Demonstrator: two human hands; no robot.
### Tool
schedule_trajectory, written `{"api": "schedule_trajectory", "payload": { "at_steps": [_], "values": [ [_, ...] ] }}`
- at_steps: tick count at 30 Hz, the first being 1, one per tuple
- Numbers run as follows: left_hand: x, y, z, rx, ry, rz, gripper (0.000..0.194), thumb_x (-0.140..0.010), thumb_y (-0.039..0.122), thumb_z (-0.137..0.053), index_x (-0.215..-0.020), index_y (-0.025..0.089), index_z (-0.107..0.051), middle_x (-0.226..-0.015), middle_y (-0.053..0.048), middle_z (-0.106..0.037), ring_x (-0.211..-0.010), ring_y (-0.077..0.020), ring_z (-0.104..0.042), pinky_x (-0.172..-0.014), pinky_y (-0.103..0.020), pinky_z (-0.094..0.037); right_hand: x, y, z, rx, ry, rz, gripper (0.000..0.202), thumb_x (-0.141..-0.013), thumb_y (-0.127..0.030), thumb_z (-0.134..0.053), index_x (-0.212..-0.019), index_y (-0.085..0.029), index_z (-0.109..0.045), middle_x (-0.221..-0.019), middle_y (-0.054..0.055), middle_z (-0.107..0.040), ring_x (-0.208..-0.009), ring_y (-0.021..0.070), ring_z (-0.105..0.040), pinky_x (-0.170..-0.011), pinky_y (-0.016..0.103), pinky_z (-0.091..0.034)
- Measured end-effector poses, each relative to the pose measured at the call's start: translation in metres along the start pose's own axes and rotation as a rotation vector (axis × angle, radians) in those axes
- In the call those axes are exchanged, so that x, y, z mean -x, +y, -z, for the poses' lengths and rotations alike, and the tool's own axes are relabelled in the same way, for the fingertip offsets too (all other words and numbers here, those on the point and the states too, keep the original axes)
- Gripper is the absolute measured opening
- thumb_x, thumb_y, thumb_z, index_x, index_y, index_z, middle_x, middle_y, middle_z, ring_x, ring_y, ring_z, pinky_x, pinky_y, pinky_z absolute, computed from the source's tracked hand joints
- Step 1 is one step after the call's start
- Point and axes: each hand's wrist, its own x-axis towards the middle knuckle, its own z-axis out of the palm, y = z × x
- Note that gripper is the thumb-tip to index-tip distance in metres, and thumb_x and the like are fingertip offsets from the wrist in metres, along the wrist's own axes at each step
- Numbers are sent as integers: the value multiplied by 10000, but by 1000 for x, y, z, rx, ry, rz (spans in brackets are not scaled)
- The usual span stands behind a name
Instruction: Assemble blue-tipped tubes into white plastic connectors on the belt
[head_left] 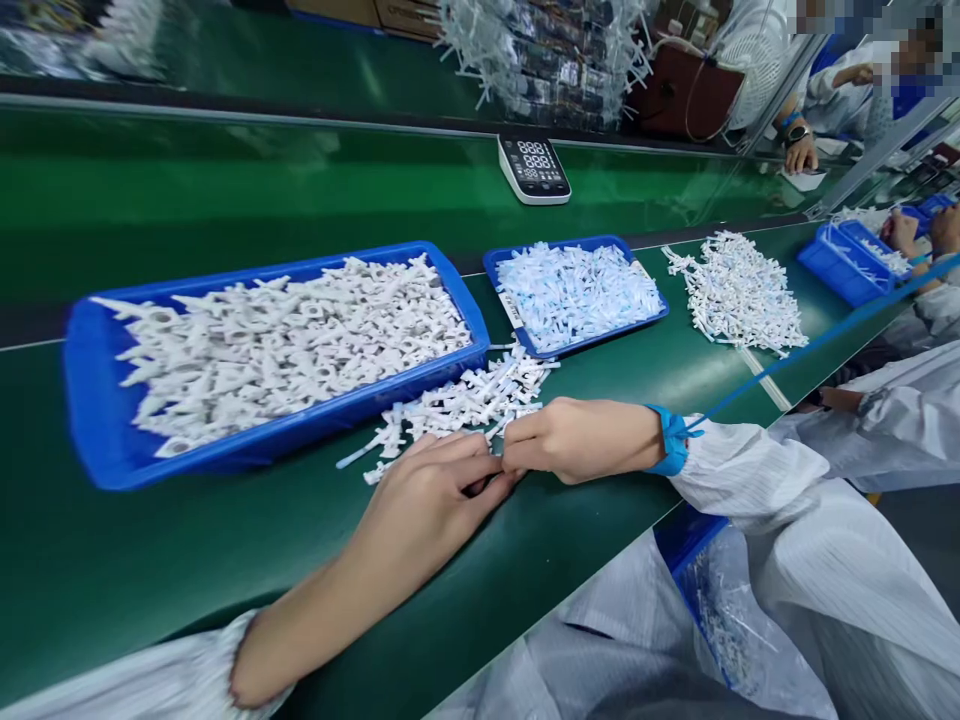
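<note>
My left hand (pixel 435 485) and my right hand (pixel 551 440) meet fingertip to fingertip just over the green bench. Both are closed in a pinch; whatever they hold is hidden by the fingers. A blue strap (pixel 670 440) circles my right wrist. Right behind my hands lies a loose pile of small white plastic parts (pixel 472 395), some with pale blue tube-like ends. Beyond it on the left, a long blue tray (pixel 90 400) is heaped with white pointed plastic pieces (pixel 300 340). A smaller blue tray (pixel 615 322) holds translucent pale-blue pieces (pixel 577 290).
Another white heap (pixel 742 290) lies to the right. A blood pressure monitor (pixel 535 170) stands on the green conveyor (pixel 225 190). Co-workers' hands (pixel 900 235) are by blue bins (pixel 847 260) at far right. A blue cord (pixel 825 340) runs from my wrist strap. A bagged bin (pixel 720 590) sits below the edge.
</note>
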Motion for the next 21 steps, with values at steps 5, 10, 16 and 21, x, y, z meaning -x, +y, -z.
{"api": "schedule_trajectory", "payload": {
  "at_steps": [5,10,16,21],
  "values": [
    [-1,1,0,3,5,28,392,-968,297,-481,-637,186,-660,-614,19,-576,-626,-96,-513,-645,-253,-339,3,-11,-7,70,11,-53,213,-1027,-83,-418,-966,-115,-619,-958,78,-597,-752,152,-506,-604,298,-329],
    [-3,4,1,4,19,-8,367,-948,231,-490,-604,164,-601,-605,27,-553,-606,-85,-490,-638,-245,-323,5,-26,-10,109,11,-124,313,-1054,-89,-317,-992,-100,-624,-914,91,-597,-778,169,-535,-591,290,-345],
    [-3,2,-1,-41,68,-101,365,-963,211,-496,-615,160,-593,-614,25,-542,-603,-91,-474,-633,-249,-308,4,-28,-1,99,-49,-163,257,-1052,-111,-376,-986,-89,-624,-911,98,-612,-776,175,-576,-612,285,-411],
    [-5,0,-4,-93,69,-117,344,-956,198,-543,-619,153,-594,-628,20,-544,-621,-97,-481,-632,-242,-312,0,-28,4,87,-79,-204,216,-1041,-100,-420,-983,-90,-627,-913,97,-627,-788,173,-606,-638,285,-441]
  ]
}}
